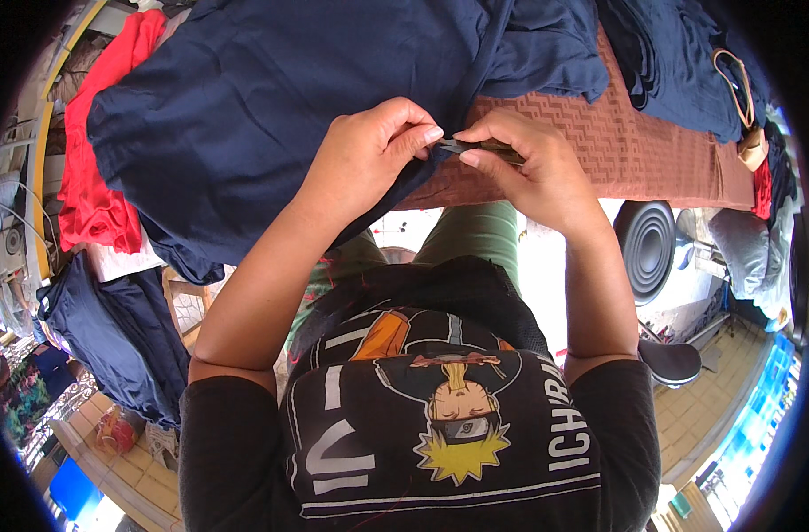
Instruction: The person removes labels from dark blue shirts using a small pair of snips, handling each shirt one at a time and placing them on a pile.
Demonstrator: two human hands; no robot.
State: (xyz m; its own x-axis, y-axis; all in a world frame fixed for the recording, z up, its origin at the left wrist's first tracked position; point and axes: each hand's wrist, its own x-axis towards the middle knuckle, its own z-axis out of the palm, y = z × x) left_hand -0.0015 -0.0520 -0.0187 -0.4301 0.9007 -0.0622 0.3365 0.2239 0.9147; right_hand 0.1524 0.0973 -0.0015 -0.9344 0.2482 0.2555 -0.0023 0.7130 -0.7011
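Observation:
A large navy cloth (245, 80) lies over the table, and part of it hangs down toward my lap. My left hand (373, 146) is closed, pinching an edge of this cloth between thumb and fingertips. Close beside it, my right hand (524, 160) grips a pair of small thread snips (458, 144). The dark pointed blades meet the cloth edge right at my left fingertips. Most of the snips' handle is hidden in my right palm. Whether a thread sits between the blades is too small to tell.
A brown patterned cover (564, 142) spreads over the table under the navy cloth. More folded navy garments (679, 62) lie at the far right. Red cloth (103, 142) hangs at the left, above another navy garment (112, 328). A round black ribbed object (646, 253) stands right of my forearm.

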